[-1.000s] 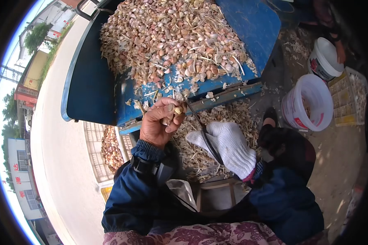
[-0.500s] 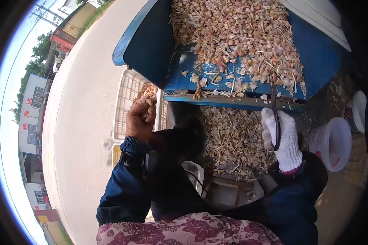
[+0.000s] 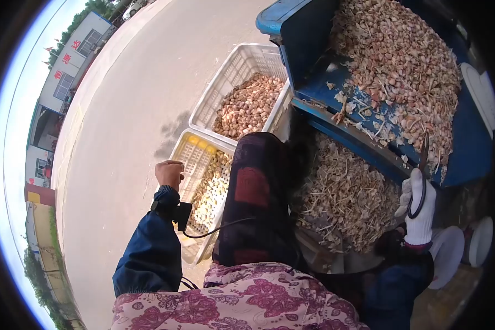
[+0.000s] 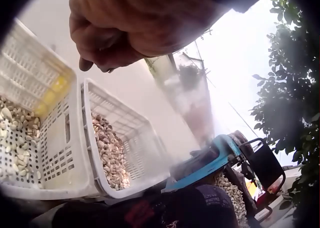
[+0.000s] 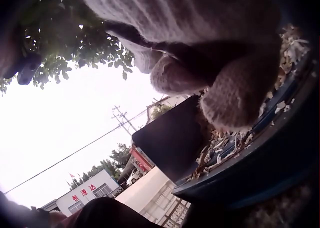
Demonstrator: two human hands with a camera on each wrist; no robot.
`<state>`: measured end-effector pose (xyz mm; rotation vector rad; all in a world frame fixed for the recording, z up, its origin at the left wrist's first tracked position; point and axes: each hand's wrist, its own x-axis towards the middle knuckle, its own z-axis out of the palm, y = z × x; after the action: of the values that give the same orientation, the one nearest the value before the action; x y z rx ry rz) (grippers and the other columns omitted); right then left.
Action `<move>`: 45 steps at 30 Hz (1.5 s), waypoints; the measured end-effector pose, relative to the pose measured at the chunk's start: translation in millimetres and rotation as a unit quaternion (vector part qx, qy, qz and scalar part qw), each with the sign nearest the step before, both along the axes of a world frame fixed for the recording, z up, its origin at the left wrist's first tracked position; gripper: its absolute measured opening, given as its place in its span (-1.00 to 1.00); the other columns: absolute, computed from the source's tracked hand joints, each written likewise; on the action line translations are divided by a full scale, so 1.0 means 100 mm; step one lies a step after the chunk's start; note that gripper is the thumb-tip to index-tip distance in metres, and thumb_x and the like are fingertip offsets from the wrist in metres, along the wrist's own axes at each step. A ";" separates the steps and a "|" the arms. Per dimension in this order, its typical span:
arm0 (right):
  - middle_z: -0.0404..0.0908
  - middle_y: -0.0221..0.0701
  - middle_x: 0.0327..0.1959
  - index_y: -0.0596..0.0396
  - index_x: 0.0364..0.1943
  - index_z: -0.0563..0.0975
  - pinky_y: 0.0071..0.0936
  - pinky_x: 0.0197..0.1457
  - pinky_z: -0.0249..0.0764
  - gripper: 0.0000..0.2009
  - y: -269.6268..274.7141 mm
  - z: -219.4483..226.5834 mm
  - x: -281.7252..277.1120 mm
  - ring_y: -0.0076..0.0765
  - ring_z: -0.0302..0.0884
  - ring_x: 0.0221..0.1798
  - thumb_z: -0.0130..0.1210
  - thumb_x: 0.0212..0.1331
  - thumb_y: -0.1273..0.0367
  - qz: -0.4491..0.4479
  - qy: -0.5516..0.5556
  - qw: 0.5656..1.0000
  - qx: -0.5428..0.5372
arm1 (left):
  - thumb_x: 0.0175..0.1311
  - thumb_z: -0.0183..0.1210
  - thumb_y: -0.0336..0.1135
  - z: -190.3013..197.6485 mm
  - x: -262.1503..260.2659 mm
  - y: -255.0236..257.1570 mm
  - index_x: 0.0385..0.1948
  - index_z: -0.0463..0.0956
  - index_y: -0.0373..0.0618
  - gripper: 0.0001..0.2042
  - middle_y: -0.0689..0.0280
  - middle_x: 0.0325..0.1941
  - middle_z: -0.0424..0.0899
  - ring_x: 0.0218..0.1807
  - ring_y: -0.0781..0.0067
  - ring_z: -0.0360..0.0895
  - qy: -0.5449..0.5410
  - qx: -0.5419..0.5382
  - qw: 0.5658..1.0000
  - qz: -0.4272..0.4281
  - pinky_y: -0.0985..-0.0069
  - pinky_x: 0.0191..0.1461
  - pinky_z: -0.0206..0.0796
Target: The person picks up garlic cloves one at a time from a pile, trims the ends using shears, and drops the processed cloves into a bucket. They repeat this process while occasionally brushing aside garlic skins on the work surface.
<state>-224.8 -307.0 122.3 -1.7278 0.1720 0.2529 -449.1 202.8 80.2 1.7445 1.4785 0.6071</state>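
Observation:
My bare left hand [image 3: 169, 174] is beside the outer rim of the near crate [image 3: 177, 147], which has yellow patches and holds pale garlic cloves [image 3: 210, 192]. Its fingers are curled in the left wrist view, covering the garlic seen in that hand half a second ago. On the right, my white-gloved hand [image 3: 422, 223] grips dark scissors [image 3: 425, 147], their blades pointing up toward the blue tray [image 3: 335, 121]. A big pile of garlic cloves [image 3: 401, 71] with skins and stems lies on that tray.
A second white crate [image 3: 204, 104] with browner garlic cloves [image 3: 250, 104] adjoins the near one. Peels and stems are heaped [image 3: 346, 192] below the tray's front edge. White buckets [image 3: 447, 256] stand at the lower right. My knee [image 3: 253, 181] is between crates and heap.
My left hand has moved left and down, from over the tray's edge past the far crate to beside the near one. My right hand keeps the scissors. The view has turned left.

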 end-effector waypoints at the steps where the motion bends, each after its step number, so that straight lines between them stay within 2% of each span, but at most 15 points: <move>1: 0.28 -0.63 -0.63 0.06 -0.43 0.42 -0.71 -0.77 0.18 -0.58 0.01 0.01 0.00 -0.75 0.24 -0.69 0.05 0.27 -0.03 0.014 0.006 1.000 0.007 | -0.07 0.17 -0.59 -0.02 0.07 0.04 -0.47 0.64 -0.38 -0.88 0.20 -0.68 0.57 -0.77 0.47 0.43 -0.017 -0.004 1.000 -0.007 0.56 -0.72 0.22; 3: 0.28 -0.62 -0.64 0.06 -0.43 0.42 -0.71 -0.77 0.18 -0.59 0.05 0.03 -0.01 -0.75 0.24 -0.70 0.07 0.25 -0.02 0.024 0.017 0.999 0.016 | -0.11 0.31 -0.52 -0.06 0.33 0.14 -0.41 0.63 -0.42 -0.81 0.16 -0.60 0.61 -0.63 0.42 0.55 -0.046 0.025 0.998 -0.039 0.53 -0.61 0.33; 6: 0.28 -0.62 -0.64 0.05 -0.46 0.41 -0.71 -0.77 0.17 -0.59 0.00 -0.02 0.02 -0.74 0.24 -0.72 0.11 0.23 -0.01 0.036 0.025 0.997 0.057 | -0.20 0.48 -0.22 -0.01 1.10 0.43 -0.05 0.44 -0.52 -0.34 -0.06 -0.27 0.64 -0.28 0.18 0.64 0.013 0.060 0.991 -0.122 0.39 -0.22 0.48; 8: 0.26 -0.63 -0.68 0.04 -0.51 0.40 -0.69 -0.75 0.20 -0.57 -0.06 0.04 0.04 -0.73 0.23 -0.73 0.15 0.20 -0.02 0.029 0.053 0.995 0.080 | -0.03 0.40 -0.17 -0.18 1.63 0.84 0.12 0.25 -0.44 -0.27 -0.09 -0.05 0.53 -0.03 0.05 0.56 0.187 0.132 0.961 -0.157 0.14 0.03 0.40; 9: 0.28 -0.62 -0.69 0.06 -0.52 0.40 -0.67 -0.75 0.21 -0.57 -0.10 0.06 0.04 -0.72 0.26 -0.73 0.17 0.19 -0.01 0.008 0.050 0.995 0.089 | -0.01 0.38 -0.10 0.01 1.91 0.60 0.03 0.33 -0.43 -0.33 -0.09 -0.06 0.55 0.05 -0.02 0.52 0.188 0.023 0.960 -0.204 0.07 0.09 0.38; 12: 0.34 -0.55 -0.69 0.12 -0.48 0.45 -0.63 -0.76 0.28 -0.56 -0.22 0.05 0.05 -0.63 0.33 -0.72 0.19 0.17 0.00 -0.069 0.064 0.985 0.145 | 0.17 0.24 -0.30 0.42 2.56 -0.64 -0.09 0.46 -0.40 -0.63 0.02 -0.11 0.60 -0.07 0.17 0.63 -0.039 -0.217 0.877 -0.428 0.26 -0.07 0.54; 14: 0.39 -0.48 -0.67 0.14 -0.46 0.47 -0.58 -0.76 0.33 -0.53 -0.33 0.02 0.04 -0.55 0.37 -0.71 0.17 0.16 -0.04 -0.064 0.109 0.967 0.220 | 0.24 0.15 -0.41 0.64 2.96 -1.56 -0.10 0.49 -0.38 -0.74 0.09 -0.17 0.63 -0.19 0.29 0.67 -0.086 -0.286 0.809 -0.506 0.42 -0.20 0.56; 16: 0.48 -0.40 -0.62 0.14 -0.44 0.48 -0.44 -0.69 0.43 -0.43 -0.31 -0.17 0.01 -0.40 0.48 -0.64 0.10 0.13 -0.18 -0.104 0.189 0.924 0.316 | 0.24 0.15 -0.41 0.60 3.60 -2.49 -0.15 0.54 -0.37 -0.78 0.13 -0.27 0.66 -0.28 0.34 0.68 -0.129 -0.252 0.765 -0.578 0.50 -0.35 0.52; 21: 0.50 -0.41 -0.57 0.15 -0.34 0.50 -0.45 -0.54 0.50 -0.47 -0.30 -0.13 -0.15 -0.41 0.52 -0.53 0.11 0.17 -0.12 -0.043 0.278 0.857 0.432 | 0.11 0.23 -0.49 -0.11 4.68 -3.37 -0.34 0.64 -0.32 -0.88 0.27 -0.54 0.66 -0.57 0.57 0.60 -0.118 -0.059 0.787 -0.603 0.68 -0.62 0.35; 25: 0.51 -0.43 -0.55 0.13 -0.33 0.51 -0.48 -0.50 0.51 -0.58 -0.41 -0.12 -0.12 -0.44 0.53 -0.53 0.13 0.22 -0.01 -0.095 0.257 0.840 0.469 | -0.07 0.22 -0.49 -0.62 5.34 -3.82 -0.46 0.70 -0.15 -0.88 0.14 -0.59 0.66 -0.57 0.37 0.63 -0.156 0.114 0.727 -0.659 0.47 -0.42 0.46; 28: 0.53 -0.43 -0.54 0.12 -0.31 0.51 -0.48 -0.49 0.51 -0.66 -0.51 0.09 -0.08 -0.45 0.52 -0.54 0.13 0.25 0.08 -0.111 0.292 0.839 0.445 | -0.09 0.25 -0.40 -0.76 5.56 -4.06 -0.47 0.70 -0.09 -0.88 0.09 -0.52 0.67 -0.44 0.19 0.65 -0.114 0.299 0.681 -0.659 0.37 -0.30 0.49; 33: 0.50 -0.48 -0.55 0.07 -0.32 0.49 -0.52 -0.51 0.50 -0.72 -0.65 0.01 -0.12 -0.49 0.51 -0.55 0.15 0.26 0.14 -0.138 0.306 0.779 0.529 | -0.11 0.15 -0.42 -0.92 5.51 -4.06 -0.55 0.70 -0.05 -0.87 0.09 -0.52 0.66 -0.39 0.09 0.64 -0.095 0.282 0.732 -0.612 0.31 -0.24 0.49; 36: 0.51 -0.38 -0.50 0.14 -0.27 0.47 -0.36 -0.55 0.54 -0.60 -0.73 0.10 -0.14 -0.38 0.53 -0.52 0.10 0.25 0.03 -0.142 0.282 0.839 0.443 | -0.07 0.22 -0.44 -0.88 5.31 -3.89 -0.59 0.69 -0.09 -0.94 0.09 -0.57 0.65 -0.48 0.09 0.63 -0.056 0.204 0.702 -0.680 0.30 -0.34 0.47; 40: 0.51 -0.38 -0.53 0.14 -0.30 0.49 -0.37 -0.56 0.54 -0.62 -0.73 0.11 -0.16 -0.36 0.53 -0.55 0.11 0.25 0.05 -0.160 0.268 0.834 0.455 | 0.01 0.30 -0.35 -0.81 5.12 -3.89 -0.56 0.69 -0.12 -0.92 0.08 -0.59 0.64 -0.52 0.07 0.61 0.019 0.055 0.703 -0.709 0.30 -0.37 0.46; 45: 0.53 -0.38 -0.47 0.10 -0.22 0.46 -0.41 -0.55 0.55 -0.66 -0.73 0.05 -0.18 -0.37 0.53 -0.53 0.11 0.26 0.08 -0.132 0.275 0.844 0.442 | 0.15 0.24 -0.18 -0.88 5.08 -3.98 -0.54 0.63 -0.24 -0.74 -0.01 -0.51 0.62 -0.39 -0.03 0.60 -0.016 0.378 0.574 -0.726 0.17 -0.29 0.42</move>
<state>-243.2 -379.7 127.2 -0.6618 0.6071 0.5244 58.8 -194.7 -7.3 2.7464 -0.7504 0.2639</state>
